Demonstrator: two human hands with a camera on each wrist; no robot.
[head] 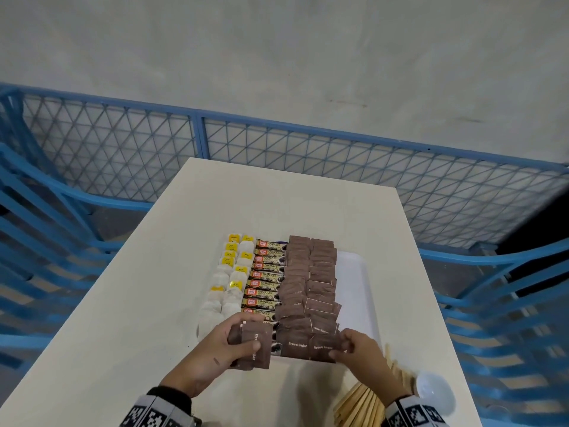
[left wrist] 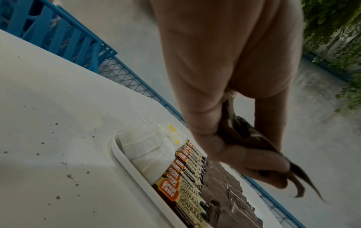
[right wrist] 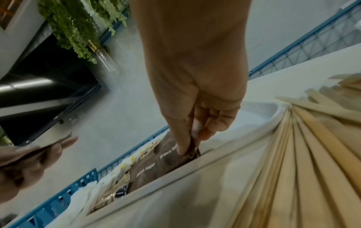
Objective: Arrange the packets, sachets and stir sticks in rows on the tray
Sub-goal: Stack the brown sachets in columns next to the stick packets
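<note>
— brown sugar sachets (head: 308, 291) fill two rows on the right half of the white tray (head: 357, 272), beside a row of coffee granule packets (head: 264, 285) and two rows of tea bags (head: 228, 282) at the left. where are the hands?

— both at the tray's near edge. the left hand (head: 215, 349) grips a small stack of sachets (head: 255, 343), fingers (left wrist: 259, 162) curled round it, held above the near end of the coffee row. the right hand (head: 357, 349) pinches the nearest sachet (head: 323, 348) of the right brown row between thumb and fingers (right wrist: 203, 132), right against the near rim.

— any open room on the tray?

— a bare white strip runs along the right side, between the brown rows and the right rim. the far right corner is bare too.

— and the stir sticks?

— wooden stir sticks (head: 366, 402) lie fanned on the table (head: 138, 303), off the tray, just near its right front corner and partly under the right wrist. a small white bowl (head: 434, 392) sits beside them by the table's right edge.

— the surroundings?

— a cream table with dark specks left of the tray; blue mesh fencing (head: 277, 155) around it, blue crates (head: 46, 241) at both sides, a pale grey floor beyond.
</note>
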